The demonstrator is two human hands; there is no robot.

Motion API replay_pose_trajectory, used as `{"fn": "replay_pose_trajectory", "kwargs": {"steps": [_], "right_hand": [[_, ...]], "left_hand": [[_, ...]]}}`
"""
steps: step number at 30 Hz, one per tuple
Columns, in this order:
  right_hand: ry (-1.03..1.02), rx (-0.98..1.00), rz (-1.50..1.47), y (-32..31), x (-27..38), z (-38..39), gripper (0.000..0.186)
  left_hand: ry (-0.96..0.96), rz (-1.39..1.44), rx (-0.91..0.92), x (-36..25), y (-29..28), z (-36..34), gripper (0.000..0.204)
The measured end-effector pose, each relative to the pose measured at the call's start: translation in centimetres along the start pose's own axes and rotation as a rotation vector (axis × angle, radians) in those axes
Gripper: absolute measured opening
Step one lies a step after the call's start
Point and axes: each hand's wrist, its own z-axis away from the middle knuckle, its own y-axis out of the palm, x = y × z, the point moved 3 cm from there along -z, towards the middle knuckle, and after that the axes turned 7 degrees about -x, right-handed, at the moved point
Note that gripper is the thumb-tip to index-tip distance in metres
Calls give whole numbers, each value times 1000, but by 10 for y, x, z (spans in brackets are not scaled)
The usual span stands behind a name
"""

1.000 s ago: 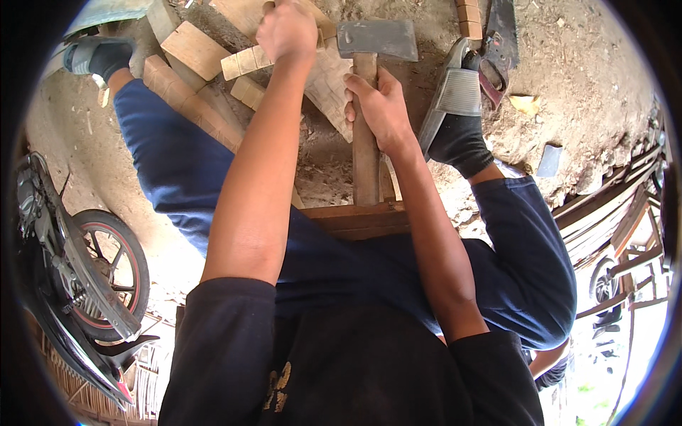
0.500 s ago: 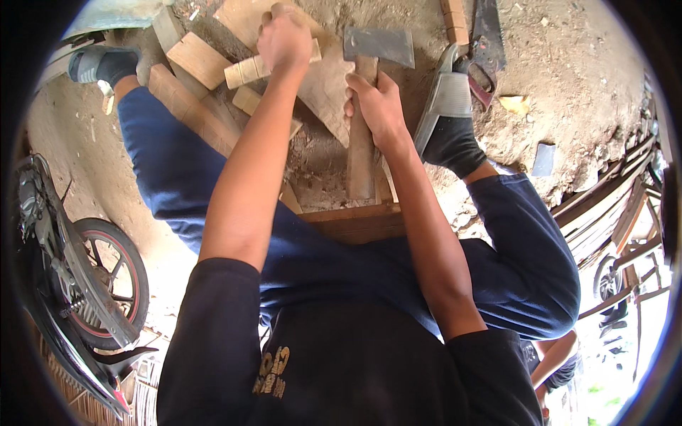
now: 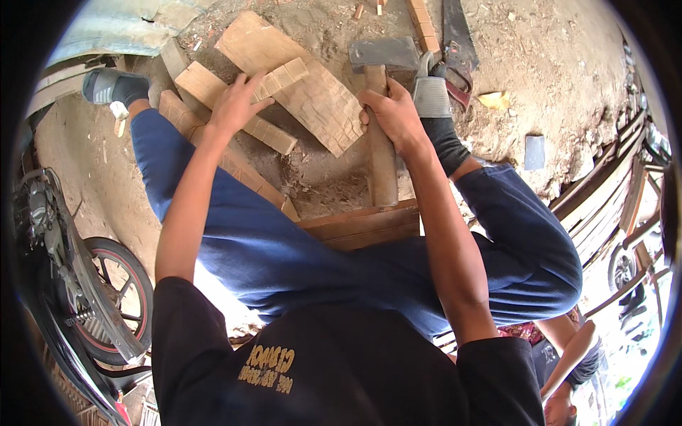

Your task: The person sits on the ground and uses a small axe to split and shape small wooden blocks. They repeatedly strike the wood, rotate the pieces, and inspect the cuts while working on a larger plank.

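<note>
A hatchet with a dark, broad steel head (image 3: 383, 54) and a thick wooden handle (image 3: 383, 170) stands out right of centre. My right hand (image 3: 398, 117) is closed round that handle just below the head. To the left, my left hand (image 3: 231, 110) has its fingers and thumb spread about the near end of a small notched wooden strip (image 3: 285, 78). The strip lies across a wide flat board (image 3: 320, 106), its left end partly hidden by the hand. Below the hand another notched piece (image 3: 270, 135) lies at a slant.
A long notched beam (image 3: 252, 177) runs beside my left leg. A wooden block (image 3: 199, 84) lies behind the left hand. Near my right sandal (image 3: 432, 98) are a handsaw (image 3: 460, 42) and a notched stick (image 3: 423, 25). A motorcycle wheel (image 3: 117, 298) stands left; a person (image 3: 568, 355) is at lower right.
My left hand has moved left and nearer from above the strip, and its fingers have opened out. The right hand keeps its grip on the hatchet. The view has shifted slightly.
</note>
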Motion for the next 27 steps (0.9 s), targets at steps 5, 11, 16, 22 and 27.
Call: {"fn": "replay_pose_trajectory", "kwargs": {"steps": [5,11,16,22,27], "right_hand": [[13,-22,-132,10,11,16,34],[14,23,57,10,-3,4,43],[-137,-77,322,16,-11,-10,57],[-70,61,379,34,14,-13,69],[-235,-96,260,46,6,-31,62]], "left_hand": [[19,-56,90,-9,0,-6,63],[-72,-54,46,-42,-15,4,59],[-213,24,126,-46,-9,1,57],[-306,81,122,-56,-5,9,57],[-323,69,126,-57,-1,6,59]]}}
